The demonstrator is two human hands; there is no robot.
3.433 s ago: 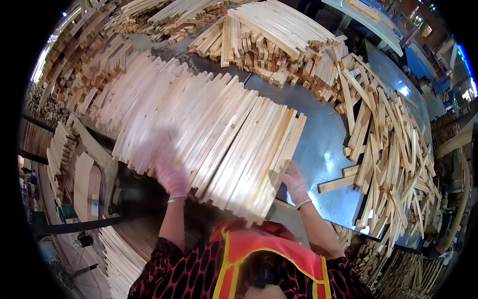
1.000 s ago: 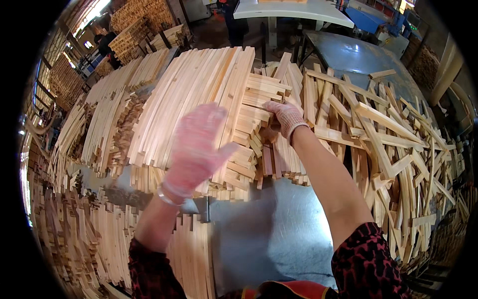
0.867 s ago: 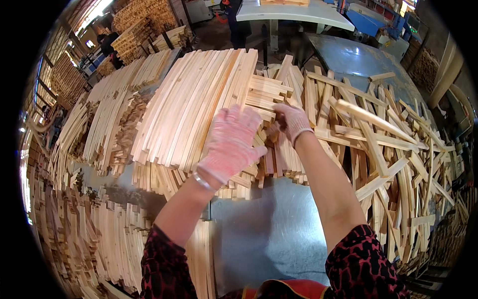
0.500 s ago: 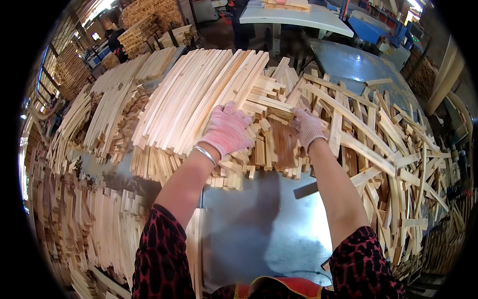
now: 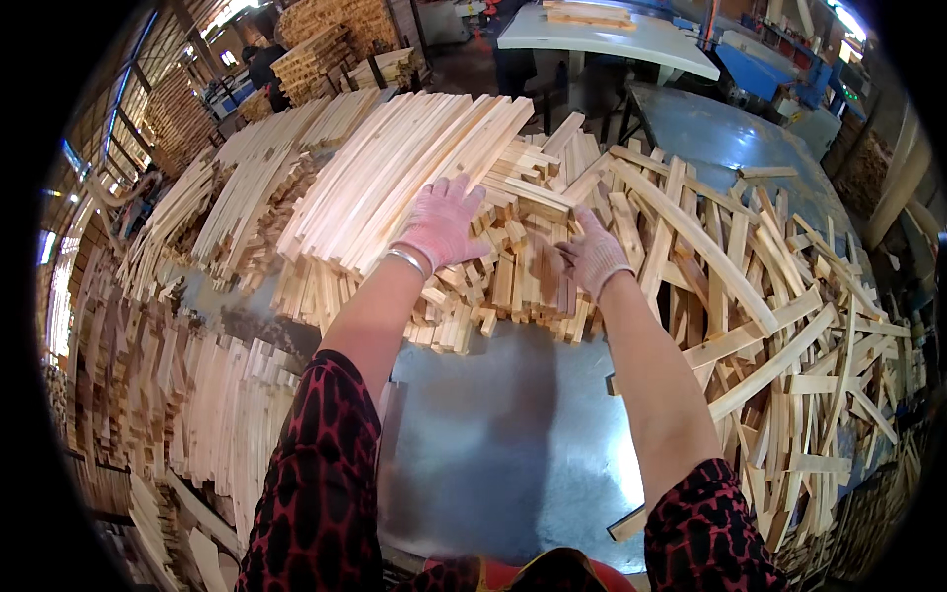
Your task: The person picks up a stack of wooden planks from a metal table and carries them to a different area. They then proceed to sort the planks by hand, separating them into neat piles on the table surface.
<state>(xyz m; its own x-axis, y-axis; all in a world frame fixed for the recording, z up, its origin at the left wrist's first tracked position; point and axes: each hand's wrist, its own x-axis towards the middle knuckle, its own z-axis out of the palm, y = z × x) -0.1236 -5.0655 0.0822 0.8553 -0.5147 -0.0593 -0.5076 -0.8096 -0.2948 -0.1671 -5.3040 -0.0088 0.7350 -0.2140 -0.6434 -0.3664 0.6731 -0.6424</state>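
My left hand (image 5: 441, 227), in a pink-white knit glove, lies flat with fingers apart on the right side of a neat stack of pale wooden strips (image 5: 370, 183). To its right, my right hand (image 5: 598, 259), also gloved, is at the ends of some shorter strips (image 5: 533, 199) that jut from the stack. Its index finger points up and its thumb stands apart; nothing shows between them. Below both hands, the cut ends of more strips (image 5: 503, 281) face me, a few of them darker brown.
Crossed loose strips (image 5: 779, 375) heap up at right. Bare metal tabletop (image 5: 473, 444) lies between my forearms. More strip piles (image 5: 232, 207) stand at left. Behind are a white table (image 5: 612, 39), a blue machine (image 5: 760, 64) and another person (image 5: 264, 74) at far left.
The view has shifted slightly. My right hand has drawn a little back from the shorter strips' ends, its thumb and index finger now apart. My left hand stays on the stack.
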